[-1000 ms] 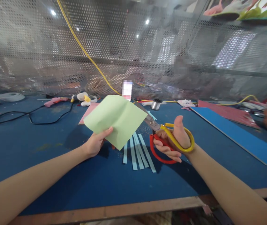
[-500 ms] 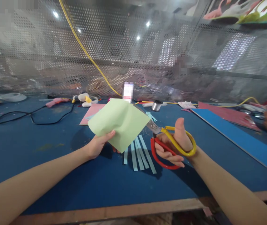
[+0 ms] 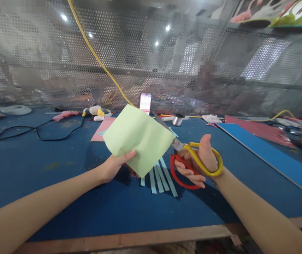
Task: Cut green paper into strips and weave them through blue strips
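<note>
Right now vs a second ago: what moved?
The left hand has carried the pale green paper sheet rightward toward the blades of the scissors, turning it slightly, so it now covers the top ends of the pale blue paper strips. Nothing was taken hold of or let go. The right hand keeps the scissors, barely shifted; the strips stayed put.

Pale green paper [image 3: 138, 138]; scissors [image 3: 193, 160] with red-and-yellow handles.
</note>
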`<state>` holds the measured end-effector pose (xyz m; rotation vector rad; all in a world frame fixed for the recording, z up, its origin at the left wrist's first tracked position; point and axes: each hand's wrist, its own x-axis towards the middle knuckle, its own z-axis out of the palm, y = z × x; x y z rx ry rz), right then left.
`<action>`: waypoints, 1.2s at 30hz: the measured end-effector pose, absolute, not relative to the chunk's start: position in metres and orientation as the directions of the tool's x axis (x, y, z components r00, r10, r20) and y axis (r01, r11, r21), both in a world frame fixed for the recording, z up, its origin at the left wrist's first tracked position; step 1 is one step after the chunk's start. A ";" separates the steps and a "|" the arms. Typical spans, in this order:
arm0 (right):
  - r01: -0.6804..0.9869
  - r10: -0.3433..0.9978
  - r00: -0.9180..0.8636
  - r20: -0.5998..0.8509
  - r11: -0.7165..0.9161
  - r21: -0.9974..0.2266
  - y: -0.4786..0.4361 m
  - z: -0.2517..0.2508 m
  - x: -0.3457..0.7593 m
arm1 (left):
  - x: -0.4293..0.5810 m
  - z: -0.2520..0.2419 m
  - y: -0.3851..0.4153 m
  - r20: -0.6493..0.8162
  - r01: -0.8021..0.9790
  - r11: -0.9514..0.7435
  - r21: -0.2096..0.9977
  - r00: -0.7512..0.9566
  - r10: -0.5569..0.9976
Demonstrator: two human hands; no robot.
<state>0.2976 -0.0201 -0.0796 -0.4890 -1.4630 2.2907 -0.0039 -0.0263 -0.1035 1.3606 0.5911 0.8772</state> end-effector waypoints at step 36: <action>0.032 0.490 -0.860 -0.145 -0.231 -0.972 -0.027 -0.062 0.296 | -0.013 -0.092 -0.014 -0.119 -0.437 0.229 0.870 0.264 0.957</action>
